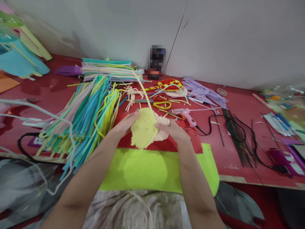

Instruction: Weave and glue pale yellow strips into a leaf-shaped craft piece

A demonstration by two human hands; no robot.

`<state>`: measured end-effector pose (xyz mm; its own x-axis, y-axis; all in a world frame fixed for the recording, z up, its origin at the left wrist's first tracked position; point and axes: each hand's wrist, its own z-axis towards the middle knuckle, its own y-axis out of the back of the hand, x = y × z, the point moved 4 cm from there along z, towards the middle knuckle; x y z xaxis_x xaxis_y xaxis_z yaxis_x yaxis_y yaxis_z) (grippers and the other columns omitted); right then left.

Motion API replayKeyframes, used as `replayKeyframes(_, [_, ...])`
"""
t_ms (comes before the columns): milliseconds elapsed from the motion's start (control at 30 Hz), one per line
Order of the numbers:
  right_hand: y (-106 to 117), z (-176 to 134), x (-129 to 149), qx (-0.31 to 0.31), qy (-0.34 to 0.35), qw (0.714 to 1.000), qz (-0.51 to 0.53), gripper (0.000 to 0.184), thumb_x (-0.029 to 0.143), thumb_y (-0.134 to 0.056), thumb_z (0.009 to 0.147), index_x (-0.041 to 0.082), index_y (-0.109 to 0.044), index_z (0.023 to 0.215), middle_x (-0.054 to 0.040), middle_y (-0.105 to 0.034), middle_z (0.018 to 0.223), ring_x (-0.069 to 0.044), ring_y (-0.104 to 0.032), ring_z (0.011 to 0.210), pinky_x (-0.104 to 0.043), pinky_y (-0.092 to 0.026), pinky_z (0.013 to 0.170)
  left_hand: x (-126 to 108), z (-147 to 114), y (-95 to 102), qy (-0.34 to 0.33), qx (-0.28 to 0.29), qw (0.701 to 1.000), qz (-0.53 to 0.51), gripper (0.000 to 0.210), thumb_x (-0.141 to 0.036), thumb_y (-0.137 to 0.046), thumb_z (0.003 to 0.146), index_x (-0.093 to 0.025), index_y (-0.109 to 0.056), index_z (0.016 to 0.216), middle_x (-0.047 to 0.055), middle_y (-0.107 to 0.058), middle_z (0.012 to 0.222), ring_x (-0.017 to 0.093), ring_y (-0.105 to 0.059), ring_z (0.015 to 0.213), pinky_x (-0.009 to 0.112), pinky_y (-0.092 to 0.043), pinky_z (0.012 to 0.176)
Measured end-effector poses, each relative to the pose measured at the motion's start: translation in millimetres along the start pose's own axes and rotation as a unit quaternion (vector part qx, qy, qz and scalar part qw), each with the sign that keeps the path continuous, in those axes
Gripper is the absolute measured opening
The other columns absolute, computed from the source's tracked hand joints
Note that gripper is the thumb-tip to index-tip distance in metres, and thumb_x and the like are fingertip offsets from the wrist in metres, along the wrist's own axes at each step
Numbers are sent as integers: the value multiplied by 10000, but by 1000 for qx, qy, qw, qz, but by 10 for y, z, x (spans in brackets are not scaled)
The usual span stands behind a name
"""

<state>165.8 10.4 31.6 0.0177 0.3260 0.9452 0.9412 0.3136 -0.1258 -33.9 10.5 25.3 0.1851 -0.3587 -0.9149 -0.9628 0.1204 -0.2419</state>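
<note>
Left hand (127, 123) and right hand (173, 129) both grip the yellow piece (142, 131), rows packed tight! One strip (144, 89) pokes up, seemingly unlaid.

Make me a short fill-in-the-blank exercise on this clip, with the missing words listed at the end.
1. Most of the visible face of the chenille-stem piece between the left hand and right hand is pale ____.
2. The pink glue gun lies to the ____ of that piece.
3. The lavender chenille stems lie ____ from the person than the glue gun.
4. The sheet between the forearms is lime ____.

Missing words: yellow; right; farther; green.
</note>
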Motion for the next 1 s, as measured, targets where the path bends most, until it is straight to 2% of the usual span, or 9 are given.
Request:
replayKeyframes(100, [86, 83, 32, -108, 82, 986, 99, 462, 423, -875, 574, 199, -722, 948, -70, -768, 980, -234, -727, 864, -385, -595, 813, -54, 37, 33, -5, 3, 994, -105, 770, -870, -478, 686, -187, -711, 951, 133, -754, 898, 306, -713, 946, 451, -566, 862])
replayKeyframes(167, [144, 138, 44, -174, 128, 964, 155, 485, 423, -863, 581, 201, -706, 983, -72, -753, 1058, -239, -718, 950, -390, -581, 880, -92, 58, 14, -11, 19, 986, -162, 691, -824, -518, 707, -205, -691, 961, 103, -747, 889, 297, -713, 956, 470, -558, 895])
replayKeyframes(267, [163, 194, 32, -228, 163, 940, 194, 508, 403, -859, 567, 191, -696, 999, -73, -740, 1103, -241, -706, 993, -387, -572, 906, -98, 70, -75, -35, 58, 985, -156, 485, -653, -691, 698, -236, -682, 946, 62, -743, 938, 267, -706, 995, 462, -536, 953])
replayKeyframes(400, [64, 207, -15, -209, 166, 950, 163, 490, 379, -864, 566, 197, -708, 993, -56, -755, 1039, -221, -712, 918, -369, -573, 869, -4, 62, -167, -56, 67, 989, -120, 475, -382, -875, 571, -188, -704, 969, 89, -745, 1010, 271, -696, 1021, 465, -507, 997])
replayKeyframes(567, [-17, 172, -13, -151, 168, 968, 105, 401, 476, -787, 672, 222, -724, 975, -40, -755, 1026, -222, -703, 960, -350, -548, 888, 23, 75, -116, -79, 7, 991, -105, 457, -402, -820, 662, -166, -704, 1036, 104, -747, 1054, 239, -701, 1003, 430, -520, 976])
replayKeyframes(700, [27, 154, 33, -161, 183, 965, 96, 361, 555, -701, 746, 222, -726, 883, -38, -757, 975, -226, -693, 985, -346, -534, 894, 7, 77, -69, -73, -3, 993, -92, 420, -383, -819, 665, -148, -727, 1001, 117, -749, 1049, 247, -703, 1002, 395, -551, 931])
replayKeyframes(833, [52, 151, 53, -172, 191, 962, 94, 363, 529, -725, 731, 223, -716, 926, -20, -749, 979, -212, -682, 978, -342, -528, 904, 29, 79, -50, -64, -5, 994, -86, 422, -388, -814, 670, -145, -728, 1004, 118, -757, 1010, 255, -714, 971, 393, -572, 889])
replayKeyframes(900, [44, 151, 50, -174, 187, 963, 82, 374, 521, -740, 716, 221, -711, 938, -12, -746, 944, -204, -683, 932, -333, -540, 865, 38, 81, -53, -67, -12, 994, -86, 446, -388, -821, 659, -151, -721, 1024, 116, -758, 1013, 261, -708, 996, 396, -566, 903])
replayKeyframes(1000, [6, 157, 22, -166, 169, 970, 61, 353, 515, -774, 677, 210, -708, 842, 2, -716, 760, -183, -663, 730, -303, -552, 683, 36, 81, -76, -81, -27, 992, -88, 531, -393, -850, 616, -160, -706, 1072, 119, -752, 1056, 270, -688, 1056, 408, -534, 962])
